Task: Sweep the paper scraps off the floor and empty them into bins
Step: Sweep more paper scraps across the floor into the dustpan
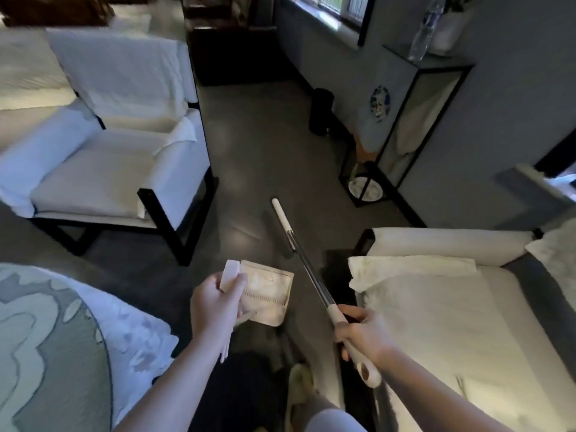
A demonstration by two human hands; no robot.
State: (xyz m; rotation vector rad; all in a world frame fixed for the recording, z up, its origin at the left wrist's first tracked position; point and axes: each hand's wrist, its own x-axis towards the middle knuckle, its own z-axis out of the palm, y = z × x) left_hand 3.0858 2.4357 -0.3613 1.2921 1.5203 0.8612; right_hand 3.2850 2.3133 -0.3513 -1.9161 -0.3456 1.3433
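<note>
Low in the centre of the frame, the person's left hand is curled tightly round the pale handle of a dustpan, holding it off the dark floor with the flat tray tipped forward and away. To its right, the right hand grips a long broom handle near its cream upper end; the shaft is part metal, part cream, and it runs up and left toward the middle of the frame. What looks like its end shows there, but no bristles can be made out. The dustpan looks like thin, stiff plastic, light enough to carry one-handed by its handle, though tilting it too far would likely spill anything inside. The tray shows pale patches, too blurred to say whether they are paper scraps. The broom handle appears rigid and smooth, best held at the cream grip where the hand already is. No loose scraps show clearly on the floor. A dark cylindrical bin stands in the upper centre, against the wall and well apart from the hands. A white armchair fills the upper left, a patterned rug the lower left, and a white cushioned seat the lower right. A black-framed side table stands at upper right.
</note>
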